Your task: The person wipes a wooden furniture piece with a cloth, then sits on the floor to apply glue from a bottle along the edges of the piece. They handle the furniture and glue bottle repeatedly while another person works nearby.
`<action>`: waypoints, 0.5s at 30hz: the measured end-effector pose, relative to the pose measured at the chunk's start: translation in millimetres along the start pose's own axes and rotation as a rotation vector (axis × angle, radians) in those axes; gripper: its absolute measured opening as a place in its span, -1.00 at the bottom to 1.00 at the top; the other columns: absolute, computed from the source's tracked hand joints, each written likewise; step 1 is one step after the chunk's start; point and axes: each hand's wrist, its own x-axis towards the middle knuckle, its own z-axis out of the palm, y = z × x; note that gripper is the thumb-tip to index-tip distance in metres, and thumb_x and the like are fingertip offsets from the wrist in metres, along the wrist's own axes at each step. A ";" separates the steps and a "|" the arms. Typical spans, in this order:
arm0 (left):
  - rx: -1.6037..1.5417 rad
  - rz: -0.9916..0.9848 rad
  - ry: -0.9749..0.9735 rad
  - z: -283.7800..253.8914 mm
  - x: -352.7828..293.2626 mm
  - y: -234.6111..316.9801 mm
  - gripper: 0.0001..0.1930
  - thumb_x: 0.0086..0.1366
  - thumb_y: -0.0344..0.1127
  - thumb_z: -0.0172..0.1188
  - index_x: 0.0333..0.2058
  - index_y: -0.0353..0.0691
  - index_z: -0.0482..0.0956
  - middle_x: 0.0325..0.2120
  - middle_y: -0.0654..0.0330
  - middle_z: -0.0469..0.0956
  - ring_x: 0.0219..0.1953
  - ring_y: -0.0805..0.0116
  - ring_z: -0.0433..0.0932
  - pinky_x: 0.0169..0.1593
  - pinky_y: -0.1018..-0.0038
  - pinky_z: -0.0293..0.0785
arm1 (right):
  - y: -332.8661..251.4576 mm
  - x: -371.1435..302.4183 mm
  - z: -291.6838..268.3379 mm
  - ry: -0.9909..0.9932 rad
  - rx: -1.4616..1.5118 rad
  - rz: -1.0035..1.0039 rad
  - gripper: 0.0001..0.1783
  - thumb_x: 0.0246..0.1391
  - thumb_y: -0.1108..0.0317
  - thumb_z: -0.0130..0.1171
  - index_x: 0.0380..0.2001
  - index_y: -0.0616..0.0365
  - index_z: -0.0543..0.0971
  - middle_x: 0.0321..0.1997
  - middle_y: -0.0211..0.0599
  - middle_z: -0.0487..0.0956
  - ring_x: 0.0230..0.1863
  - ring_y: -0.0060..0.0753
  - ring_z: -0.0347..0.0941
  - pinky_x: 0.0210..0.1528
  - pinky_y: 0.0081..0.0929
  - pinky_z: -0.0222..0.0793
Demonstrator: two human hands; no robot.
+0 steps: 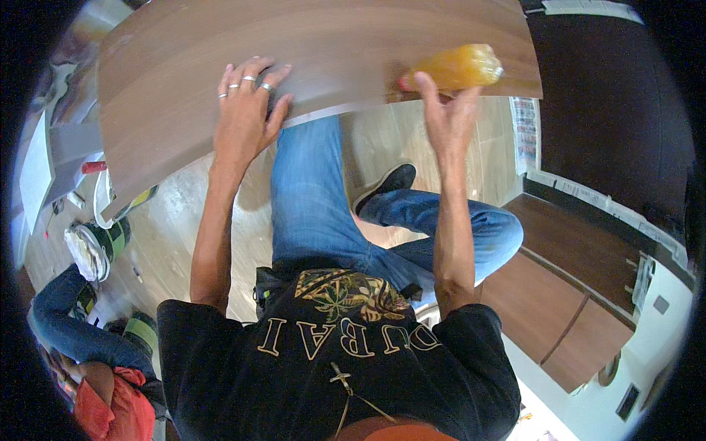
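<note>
A wide brown wood-grain board (316, 44) spans the top of the view. My left hand (246, 110) rests on it near its front edge, fingers spread, with rings on several of them. In my right hand (450, 114) is a plastic bottle (460, 67) with yellow-orange contents, held on its side over the board's right part. Its red tip points left, and the thumb lies along its near side. Some fingers are hidden behind the bottle. A dark blurred patch shows on the board beside the tip.
Under the board are my legs in jeans and a pale plank floor (176, 228). Buckets (110, 239) stand at the left, near another person in a red top (114, 397). Brown panels (544, 301) lie at the lower right, beside a dark panel (610, 110) with a pale border.
</note>
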 end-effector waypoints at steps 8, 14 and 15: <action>-0.043 -0.011 0.000 -2.5 -3.1 -0.9 -0.56 0.32 -0.17 0.21 0.17 -0.02 0.52 0.17 0.07 0.43 0.29 0.00 0.33 0.45 -0.03 0.03 | -13.9 -5.7 -9.3 -0.012 -0.046 0.080 -0.44 0.16 0.26 0.38 0.07 0.32 0.38 -0.08 -0.02 0.64 -0.06 -0.22 0.63 -0.03 -0.30 0.58; -0.044 -0.021 -0.001 -2.9 -12.0 -3.1 -0.55 0.32 -0.16 0.22 0.17 -0.02 0.52 0.17 0.07 0.42 0.31 0.00 0.31 0.45 -0.02 0.02 | -29.9 -25.1 -5.0 -0.035 -0.130 -0.010 -0.41 0.17 0.25 0.38 0.09 0.36 0.35 -0.03 0.03 0.61 -0.04 -0.18 0.63 -0.04 -0.31 0.61; -0.066 -0.016 -0.009 -3.1 -10.5 -1.4 -0.56 0.30 -0.14 0.24 0.15 -0.02 0.54 0.16 0.08 0.43 0.31 0.01 0.31 0.46 -0.02 0.02 | -25.9 -22.8 -8.9 -0.013 -0.099 0.029 -0.40 0.16 0.24 0.38 0.09 0.36 0.36 -0.03 0.03 0.61 -0.04 -0.18 0.63 -0.03 -0.31 0.60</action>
